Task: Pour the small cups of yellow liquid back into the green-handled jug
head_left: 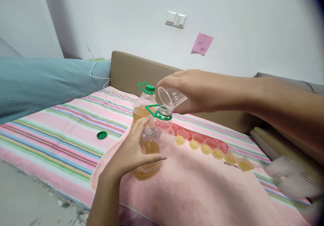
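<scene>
Plainly, the front bottle (152,145) (uncapped) stands in the curled left hand (128,155).

A clear, ribbed plastic bottle with a green collar and loop handle at its neck (150,146) stands on the pink mat (207,182), its uncapped mouth facing up. Amber liquid fills its lower part, while the upper walls show transparent. A clear, thin-walled plastic cup with a round rim (168,97) is held tipped on its side, open end toward the bottle's mouth. The rim sits right at that opening; whether they touch is unclear.
</scene>
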Demonstrator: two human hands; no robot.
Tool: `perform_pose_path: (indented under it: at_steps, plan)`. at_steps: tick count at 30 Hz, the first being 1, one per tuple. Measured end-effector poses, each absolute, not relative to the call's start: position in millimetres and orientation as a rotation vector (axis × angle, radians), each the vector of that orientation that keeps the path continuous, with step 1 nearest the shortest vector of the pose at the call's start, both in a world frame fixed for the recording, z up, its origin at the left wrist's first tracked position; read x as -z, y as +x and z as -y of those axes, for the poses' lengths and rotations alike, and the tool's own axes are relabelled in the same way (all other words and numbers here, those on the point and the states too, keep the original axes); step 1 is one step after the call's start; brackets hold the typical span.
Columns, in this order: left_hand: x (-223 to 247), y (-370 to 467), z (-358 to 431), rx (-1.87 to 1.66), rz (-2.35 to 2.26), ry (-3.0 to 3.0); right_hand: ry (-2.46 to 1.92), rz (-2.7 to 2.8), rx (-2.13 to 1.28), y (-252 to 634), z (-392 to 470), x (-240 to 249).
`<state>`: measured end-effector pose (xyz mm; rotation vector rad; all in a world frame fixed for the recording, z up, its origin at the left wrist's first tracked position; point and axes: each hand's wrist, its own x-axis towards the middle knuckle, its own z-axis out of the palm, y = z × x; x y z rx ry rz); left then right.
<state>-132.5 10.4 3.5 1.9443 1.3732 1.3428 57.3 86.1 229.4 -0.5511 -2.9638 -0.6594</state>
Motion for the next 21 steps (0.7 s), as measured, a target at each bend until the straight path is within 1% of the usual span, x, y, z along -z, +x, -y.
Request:
perform_pose_path:
  at_steps: [4, 11, 17, 19, 21]
  plan:
    - [-5.1, -131.7, -9.1, -1.342, -1.376, 1.942, -0.496, 2.879, 0.302, 77.4, -102.3, -222.4]
    - [-2.4, -134.1, -10.3, -1.344, -1.394, 1.954, -0.554, 2.678, -0.032, 87.8, -109.9, -210.8]
    - [2.3, -138.5, -14.3, -1.371, -1.456, 1.969, -0.667, 2.21, -0.589, 111.4, -119.7, -177.8]
    - [4.9, -144.3, -14.6, -1.406, -1.47, 1.984, -0.735, 1.997, -0.686, 132.3, -121.4, -161.4]
    - [6.1, -151.0, -13.7, -1.437, -1.462, 2.028, -0.804, 1.782, -0.711, 162.8, -120.5, -143.1]
